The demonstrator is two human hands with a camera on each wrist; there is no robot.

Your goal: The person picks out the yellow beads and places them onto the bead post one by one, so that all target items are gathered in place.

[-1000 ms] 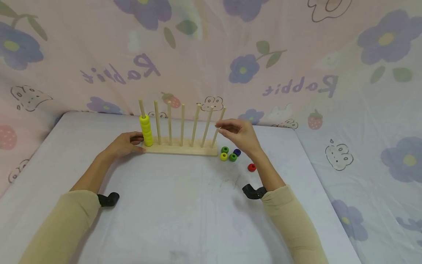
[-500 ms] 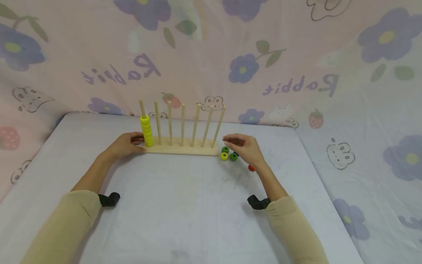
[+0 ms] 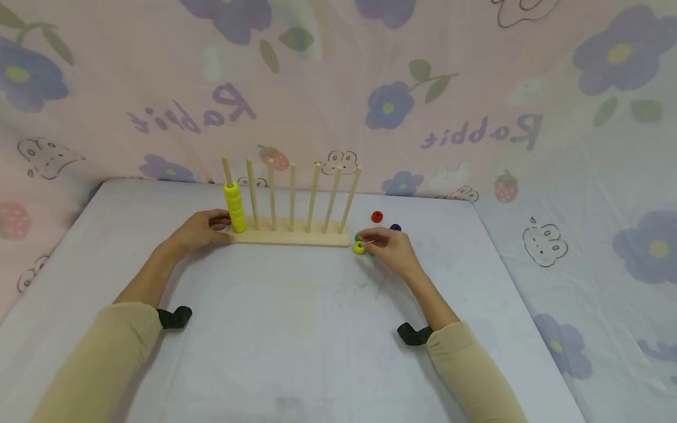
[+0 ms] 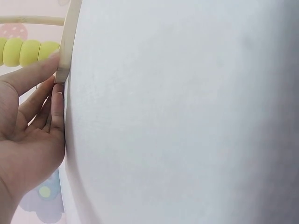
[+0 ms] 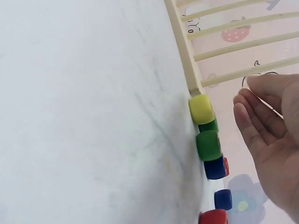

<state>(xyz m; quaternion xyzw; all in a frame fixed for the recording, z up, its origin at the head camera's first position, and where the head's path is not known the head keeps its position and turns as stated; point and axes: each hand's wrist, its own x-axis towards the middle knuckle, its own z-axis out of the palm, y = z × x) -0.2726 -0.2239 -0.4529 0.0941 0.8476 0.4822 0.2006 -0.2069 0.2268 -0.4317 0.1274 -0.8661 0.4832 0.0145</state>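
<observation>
My left hand (image 3: 200, 231) grips the left end of a wooden peg rack (image 3: 291, 238). In the left wrist view, its thumb lies against the base (image 4: 69, 51) near a yellow bead stack. Several yellow beads (image 3: 235, 208) are threaded on the leftmost peg; the other pegs are bare. My right hand (image 3: 394, 249) hovers over loose beads beside the rack's right end, its fingers bent loosely around nothing. Below it in the right wrist view are a yellow bead (image 5: 201, 108), a green bead (image 5: 209, 145) and a blue bead (image 5: 215, 168), with another green one partly hidden.
Farther back on the white-covered table (image 3: 296, 329) lie a red bead (image 3: 377, 217) and a blue bead (image 3: 395, 228). Another red bead (image 5: 214, 217) shows at the right wrist view's lower edge. A patterned cloth (image 3: 317, 88) hangs behind the table.
My right hand has moved from the rightmost peg down and towards me, over the loose beads. The back red and blue beads have come into view from behind it. The left hand stays put.
</observation>
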